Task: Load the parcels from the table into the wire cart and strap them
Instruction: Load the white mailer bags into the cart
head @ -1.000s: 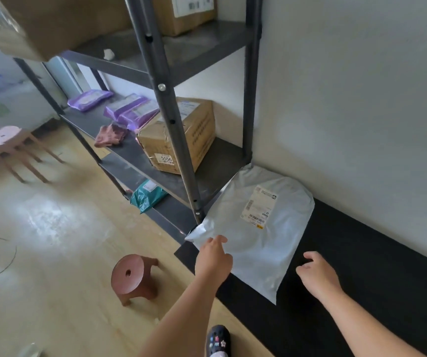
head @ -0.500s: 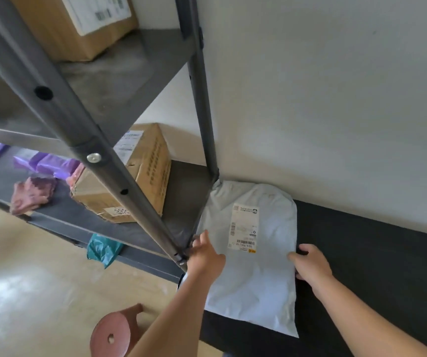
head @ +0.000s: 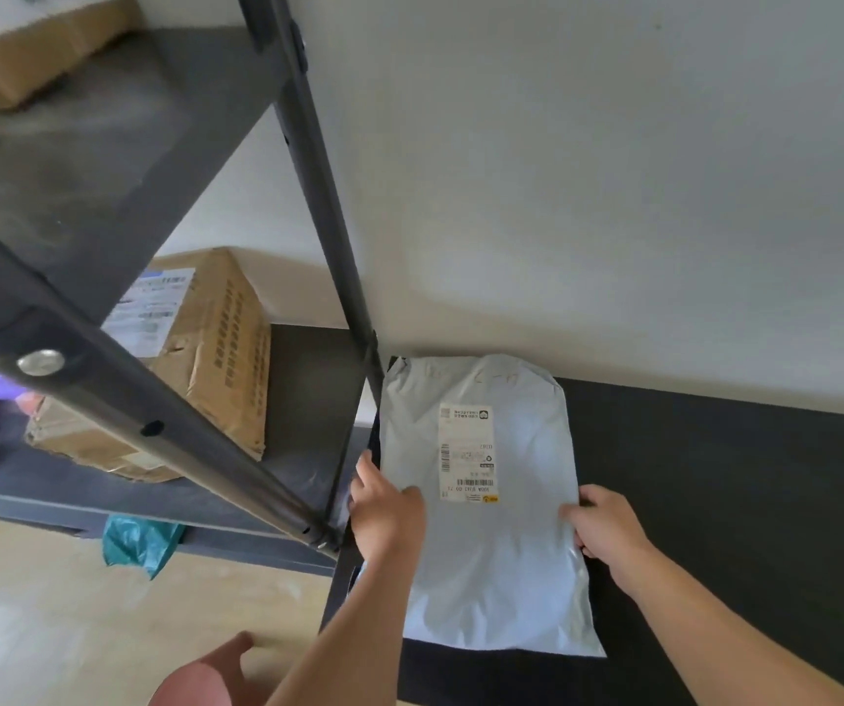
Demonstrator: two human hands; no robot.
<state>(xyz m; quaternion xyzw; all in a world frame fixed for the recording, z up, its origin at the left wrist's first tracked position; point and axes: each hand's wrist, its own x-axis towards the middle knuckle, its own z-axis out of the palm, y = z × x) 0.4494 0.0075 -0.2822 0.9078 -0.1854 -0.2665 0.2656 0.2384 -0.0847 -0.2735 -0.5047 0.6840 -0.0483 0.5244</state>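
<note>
Pale grey mailer bag (head: 491, 501), white label (head: 465, 453); black table (head: 740, 501); dark grey shelving (head: 104, 196); brown cardboard box (head: 205, 359); teal bag (head: 139, 542).

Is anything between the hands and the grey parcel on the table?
No. The left hand and right hand each grip a side edge of the parcel. The cart is out of view.

The black counter (head: 740, 501) holds a flat grey bag (head: 501, 578), just beside the dark shelf (head: 302, 394) with a brown box (head: 216, 359).
</note>
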